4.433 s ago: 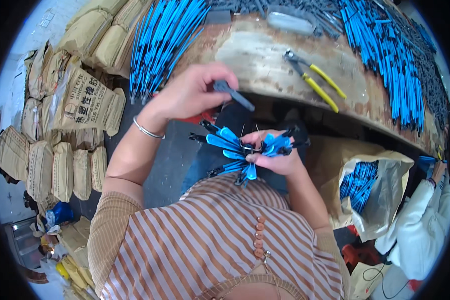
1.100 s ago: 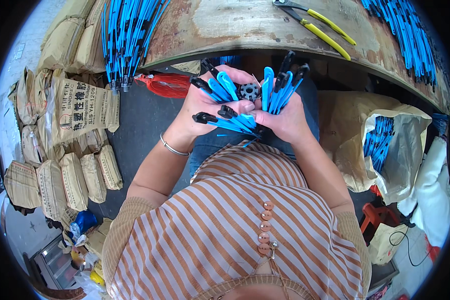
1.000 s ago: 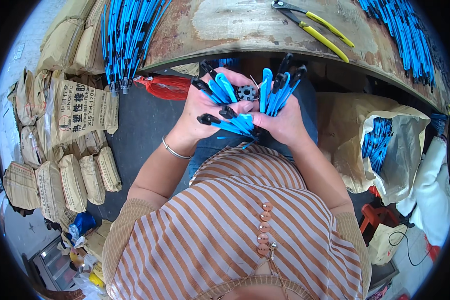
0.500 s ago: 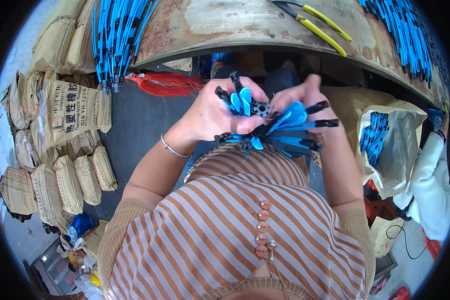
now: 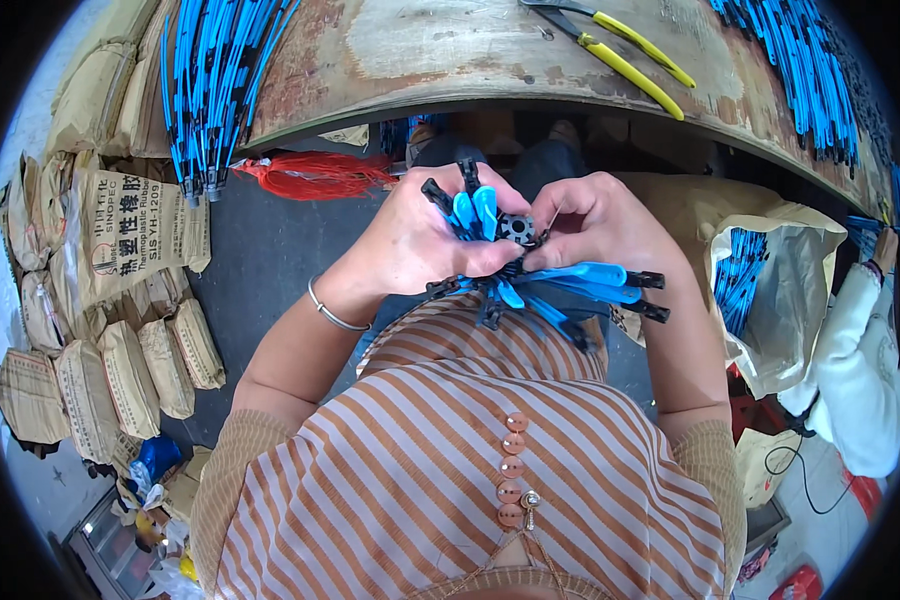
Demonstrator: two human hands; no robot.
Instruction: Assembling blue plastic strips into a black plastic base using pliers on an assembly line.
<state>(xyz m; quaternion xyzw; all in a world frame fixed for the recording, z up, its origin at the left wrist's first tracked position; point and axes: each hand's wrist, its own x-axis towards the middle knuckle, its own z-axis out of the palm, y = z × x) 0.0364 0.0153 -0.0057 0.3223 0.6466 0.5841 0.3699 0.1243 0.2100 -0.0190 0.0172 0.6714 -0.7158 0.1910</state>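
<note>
Over my lap, my left hand [image 5: 400,235] is closed around a round black notched hub [image 5: 517,229] and the blue ribs [image 5: 580,276] spreading out around it. The ribs are flat strips with black jointed ends, like parts of an umbrella frame. My right hand [image 5: 615,230] is closed in a pinch at the hub's right side. Between its thumb and forefinger shows a thin wire [image 5: 554,218], whose lower end runs toward the hub rim. Several ribs stick out beneath my right hand. My fingers hide part of the hub's edge.
Ahead is a worn wooden table [image 5: 450,50] with yellow-handled pliers [image 5: 630,75] and blue rib bundles [image 5: 215,90] on it. Red strands [image 5: 315,176] hang at its edge. Brown sacks [image 5: 140,230] lie left; an open sack [image 5: 775,300] of ribs stands right, near another person's white sleeve [image 5: 855,370].
My right hand has turned and closed in against the hub, its fingers now pinched at the rim. Ribs on the right have swung downward. The view has shifted slightly.
</note>
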